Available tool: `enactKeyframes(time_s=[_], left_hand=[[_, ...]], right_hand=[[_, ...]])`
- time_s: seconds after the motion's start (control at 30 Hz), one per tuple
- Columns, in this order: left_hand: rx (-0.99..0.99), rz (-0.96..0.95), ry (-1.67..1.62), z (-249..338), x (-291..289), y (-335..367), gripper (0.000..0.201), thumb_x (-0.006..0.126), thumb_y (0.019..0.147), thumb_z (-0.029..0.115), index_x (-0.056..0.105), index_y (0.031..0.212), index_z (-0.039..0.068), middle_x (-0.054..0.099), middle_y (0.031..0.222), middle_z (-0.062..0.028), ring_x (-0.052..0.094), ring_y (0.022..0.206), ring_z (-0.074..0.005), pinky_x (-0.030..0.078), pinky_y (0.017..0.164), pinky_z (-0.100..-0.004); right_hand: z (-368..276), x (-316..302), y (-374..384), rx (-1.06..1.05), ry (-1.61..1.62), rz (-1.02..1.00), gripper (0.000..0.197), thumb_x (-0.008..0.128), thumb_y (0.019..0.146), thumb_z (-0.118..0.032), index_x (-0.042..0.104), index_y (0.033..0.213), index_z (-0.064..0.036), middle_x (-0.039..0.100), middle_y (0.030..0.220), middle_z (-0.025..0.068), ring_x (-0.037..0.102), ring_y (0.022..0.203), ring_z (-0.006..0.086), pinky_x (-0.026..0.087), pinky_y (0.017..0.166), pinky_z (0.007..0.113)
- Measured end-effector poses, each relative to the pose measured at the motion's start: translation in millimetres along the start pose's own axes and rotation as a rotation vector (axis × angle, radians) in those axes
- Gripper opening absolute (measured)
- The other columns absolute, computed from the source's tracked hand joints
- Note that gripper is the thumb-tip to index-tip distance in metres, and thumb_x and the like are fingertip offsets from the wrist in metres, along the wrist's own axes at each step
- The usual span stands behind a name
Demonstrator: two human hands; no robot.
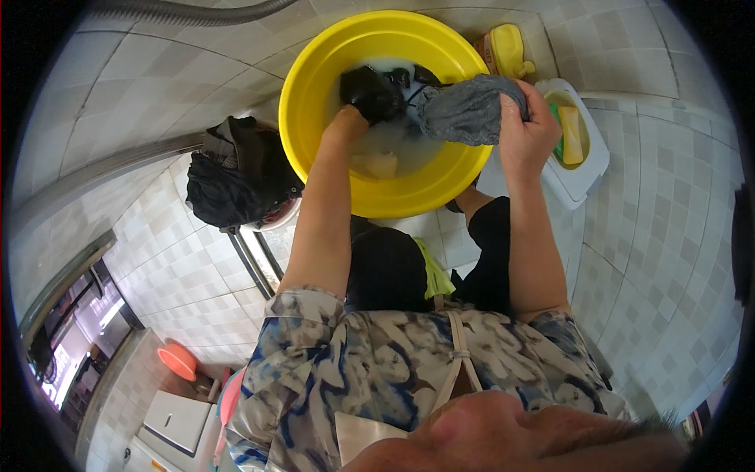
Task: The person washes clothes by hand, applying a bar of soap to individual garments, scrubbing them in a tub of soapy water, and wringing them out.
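A yellow basin (385, 206) holds cloudy water with black cloth (370, 93) soaking in it. My left hand (348, 123) reaches into the basin at the left, against the black cloth; its fingers are hidden there. Over the basin's right rim, my right hand (528, 130) grips a wet, bunched grey cloth (464, 112) between thumb and fingers. The grey cloth's left end hangs over the water, close to the black cloth. A pale lump (377, 164) shows in the water near the front; I cannot make out what it is.
A pile of dark clothes (240, 175) sits left of the basin. Beyond the right rim stands a yellow bottle (510, 49). A white container (588, 175) at the right holds a yellow-and-green item (572, 135). A grey hose (197, 13) runs along the far wall.
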State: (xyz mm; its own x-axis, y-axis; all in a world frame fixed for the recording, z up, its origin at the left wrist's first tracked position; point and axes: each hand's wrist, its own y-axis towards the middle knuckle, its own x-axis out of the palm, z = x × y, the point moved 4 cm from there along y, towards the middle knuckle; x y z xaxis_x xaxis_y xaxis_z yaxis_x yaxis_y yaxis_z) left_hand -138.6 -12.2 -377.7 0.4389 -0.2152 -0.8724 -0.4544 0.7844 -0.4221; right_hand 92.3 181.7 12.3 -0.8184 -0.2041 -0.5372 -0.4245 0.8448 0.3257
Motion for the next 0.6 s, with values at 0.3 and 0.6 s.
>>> enactKeyframes(time_s=[0.3, 0.6], left_hand=[[-0.135, -0.517, -0.256, 104.4, -137.1, -47.3, 0.023, 0.063, 0.072, 0.02, 0.065, 0.068, -0.003, 0.062, 0.058, -0.0152, 0.064, 0.052, -0.0255, 0.052, 0.052, -0.0356], [0.071, -0.194, -0.351, 104.4, -176.8, -104.7, 0.026, 0.061, 0.08, 0.023, 0.066, 0.097, 0.004, 0.066, 0.092, -0.0153, 0.066, 0.08, -0.0279, 0.053, 0.069, -0.0358]], right_hand=[[23.8, -8.9, 4.1, -0.033, -0.019, 0.02, 0.02, 0.069, 0.076, -0.011, 0.067, 0.095, -0.0022, 0.068, 0.081, 0.0128, 0.067, 0.071, 0.0211, 0.051, 0.067, 0.029], [8.3, -16.4, 2.9, -0.097, 0.263, 0.044, 0.019, 0.069, 0.078, -0.006, 0.067, 0.096, 0.0, 0.069, 0.082, 0.0084, 0.064, 0.074, 0.013, 0.05, 0.07, 0.026]])
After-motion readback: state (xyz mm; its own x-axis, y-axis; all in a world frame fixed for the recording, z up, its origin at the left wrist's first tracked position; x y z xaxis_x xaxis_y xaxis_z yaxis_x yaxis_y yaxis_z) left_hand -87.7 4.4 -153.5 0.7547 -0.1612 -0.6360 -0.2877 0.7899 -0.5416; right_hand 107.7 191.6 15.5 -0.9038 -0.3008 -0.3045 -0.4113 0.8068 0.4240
